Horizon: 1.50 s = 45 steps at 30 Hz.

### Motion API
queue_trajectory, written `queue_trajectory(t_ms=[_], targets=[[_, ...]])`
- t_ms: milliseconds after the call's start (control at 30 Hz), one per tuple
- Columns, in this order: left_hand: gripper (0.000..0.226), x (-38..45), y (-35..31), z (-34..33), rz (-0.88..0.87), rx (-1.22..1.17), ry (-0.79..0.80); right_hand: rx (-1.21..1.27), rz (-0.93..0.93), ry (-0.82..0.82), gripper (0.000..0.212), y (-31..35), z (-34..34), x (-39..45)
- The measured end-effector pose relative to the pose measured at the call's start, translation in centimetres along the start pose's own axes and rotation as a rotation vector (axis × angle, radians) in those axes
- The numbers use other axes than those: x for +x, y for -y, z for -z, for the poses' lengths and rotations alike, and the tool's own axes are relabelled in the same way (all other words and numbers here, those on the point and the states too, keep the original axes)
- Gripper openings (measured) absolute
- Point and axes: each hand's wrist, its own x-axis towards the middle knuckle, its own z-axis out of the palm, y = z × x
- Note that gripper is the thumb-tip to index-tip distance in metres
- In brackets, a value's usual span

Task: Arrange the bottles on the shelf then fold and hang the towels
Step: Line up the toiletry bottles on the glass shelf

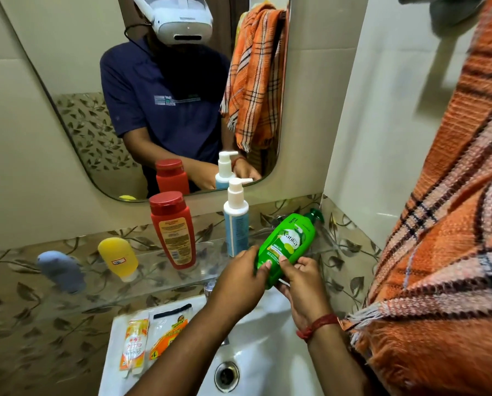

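1. Leaf-patterned tiles back a clear glass shelf under the mirror, with a white sink below you.
2. Farthest left on the shelf lies a blue bottle, then a yellow bottle tilted on its cap.
3. Next stand a red bottle and a white-and-blue pump bottle, both upright.
4. Two sachets rest on the sink's left rim.
5. Your left hand and right hand both grip the green shampoo bottle, fingers curled round its lower end, tilted, pump toward the corner.
6. At far right hangs an orange plaid towel.
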Motion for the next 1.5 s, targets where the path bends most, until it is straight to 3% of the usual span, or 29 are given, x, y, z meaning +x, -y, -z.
queue_trajectory(t_ms=[233,400,700,867,1067,1500], targets=[[0.058,-0.9,-0.4,-0.8,-0.158,-0.065,-0.093,-0.182,0.260,-0.013,0.050,1.0,1.0,-0.7],[0.075,0.2,-2.5,-2.0,-0.180,-0.111,-0.019,-0.388,0.444,0.021,0.061,3.2,1.6,0.9],[0.093,2.7,-3.0,-4.0,-0.056,-0.132,0.076,-0.579,0.474,0.107,0.084,4.8,1.7,6.2],[0.098,3.6,-3.1,-4.5,-0.022,-0.156,0.084,-0.613,0.467,0.083,0.077,4.9,1.6,7.3],[0.102,4.2,-3.0,-4.8,0.043,-0.182,0.103,-0.599,0.494,0.083,0.055,4.5,1.8,7.8],[0.088,4.5,-3.3,-4.9,0.090,-0.263,0.056,-0.583,0.485,0.061,0.055,4.2,1.9,7.8]])
